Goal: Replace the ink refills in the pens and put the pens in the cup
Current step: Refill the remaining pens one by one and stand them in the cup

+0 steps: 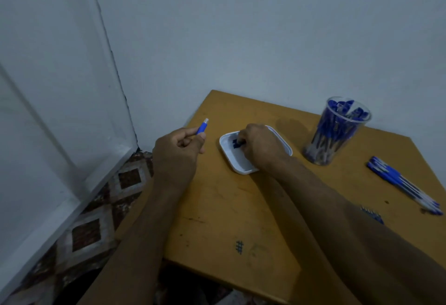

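The left hand is curled around a blue pen, thumb pressing it against the fingers, and only the blue end with a pale tip comes out above the fist. I judge it is held up and away from the table so that the other hand can bring a small part to it. The right hand reaches into a white tray with bent fingers on some small dark blue pieces (caps or plugs, I cannot tell which); whether it already pinches one is hidden.

The tray is smooth plastic, square with rounded corners. The cup is clear, tall and round, full of blue pens standing tilted. More pens lie side by side at the right of the worn, scratched wooden table.
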Demonstrator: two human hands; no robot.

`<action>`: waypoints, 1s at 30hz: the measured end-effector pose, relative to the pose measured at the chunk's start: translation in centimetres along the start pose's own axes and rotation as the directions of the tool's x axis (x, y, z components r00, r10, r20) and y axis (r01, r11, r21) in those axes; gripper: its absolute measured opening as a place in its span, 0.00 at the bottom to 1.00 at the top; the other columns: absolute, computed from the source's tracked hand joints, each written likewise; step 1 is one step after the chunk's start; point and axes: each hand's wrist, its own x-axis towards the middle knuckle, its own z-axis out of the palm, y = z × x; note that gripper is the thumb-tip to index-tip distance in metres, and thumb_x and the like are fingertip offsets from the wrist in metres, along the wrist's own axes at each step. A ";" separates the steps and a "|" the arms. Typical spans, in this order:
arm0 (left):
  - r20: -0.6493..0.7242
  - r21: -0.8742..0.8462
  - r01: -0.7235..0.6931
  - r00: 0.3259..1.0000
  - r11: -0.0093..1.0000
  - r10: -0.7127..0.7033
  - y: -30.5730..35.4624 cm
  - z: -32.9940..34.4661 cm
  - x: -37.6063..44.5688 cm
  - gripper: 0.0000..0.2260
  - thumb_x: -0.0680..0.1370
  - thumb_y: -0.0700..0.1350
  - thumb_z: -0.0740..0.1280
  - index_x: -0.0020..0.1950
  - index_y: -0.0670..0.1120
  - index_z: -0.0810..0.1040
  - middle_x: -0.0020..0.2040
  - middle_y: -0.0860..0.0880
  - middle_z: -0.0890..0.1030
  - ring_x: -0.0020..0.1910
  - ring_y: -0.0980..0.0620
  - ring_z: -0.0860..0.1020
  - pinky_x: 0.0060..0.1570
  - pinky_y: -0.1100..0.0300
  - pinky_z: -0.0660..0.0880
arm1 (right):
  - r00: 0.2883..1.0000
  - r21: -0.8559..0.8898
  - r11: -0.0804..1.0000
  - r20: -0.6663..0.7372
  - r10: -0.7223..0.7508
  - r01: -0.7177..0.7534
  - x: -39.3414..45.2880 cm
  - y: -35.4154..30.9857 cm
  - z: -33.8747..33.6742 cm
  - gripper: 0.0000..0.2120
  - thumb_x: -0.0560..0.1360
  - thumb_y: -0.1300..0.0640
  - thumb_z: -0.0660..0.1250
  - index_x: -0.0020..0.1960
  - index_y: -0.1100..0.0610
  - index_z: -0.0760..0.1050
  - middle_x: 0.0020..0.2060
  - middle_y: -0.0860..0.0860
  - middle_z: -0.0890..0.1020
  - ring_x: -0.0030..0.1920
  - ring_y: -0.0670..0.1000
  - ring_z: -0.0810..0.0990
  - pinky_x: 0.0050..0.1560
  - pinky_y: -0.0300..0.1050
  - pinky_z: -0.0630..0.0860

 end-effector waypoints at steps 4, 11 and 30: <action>0.003 -0.015 0.008 1.000 1.000 -0.008 0.1 -0.1 0.2 0.06 0.80 0.49 0.71 0.56 0.53 0.84 0.35 0.52 0.85 0.31 0.51 0.79 0.36 0.44 0.79 | 1.000 -0.014 1.000 -0.017 -0.009 0.009 0.5 0.2 0.3 0.13 0.77 0.65 0.65 0.55 0.55 0.85 0.50 0.54 0.83 0.48 0.54 0.81 0.46 0.48 0.79; 0.047 -0.035 0.011 0.999 0.999 -0.009 0.0 0.8 0.1 0.04 0.80 0.50 0.72 0.54 0.58 0.82 0.36 0.51 0.85 0.33 0.46 0.80 0.37 0.41 0.80 | 0.994 -0.013 0.994 0.002 -0.112 0.112 0.7 1.3 0.4 0.09 0.78 0.62 0.66 0.53 0.55 0.84 0.50 0.53 0.83 0.47 0.51 0.76 0.46 0.45 0.75; 0.268 -0.105 -0.072 0.959 0.992 0.098 2.3 6.8 -4.4 0.10 0.79 0.43 0.72 0.60 0.43 0.84 0.36 0.46 0.85 0.27 0.60 0.76 0.31 0.67 0.72 | 0.997 0.365 0.929 0.024 -0.076 0.062 -11.0 6.4 -7.2 0.14 0.77 0.63 0.67 0.56 0.49 0.86 0.51 0.40 0.85 0.50 0.39 0.81 0.47 0.26 0.73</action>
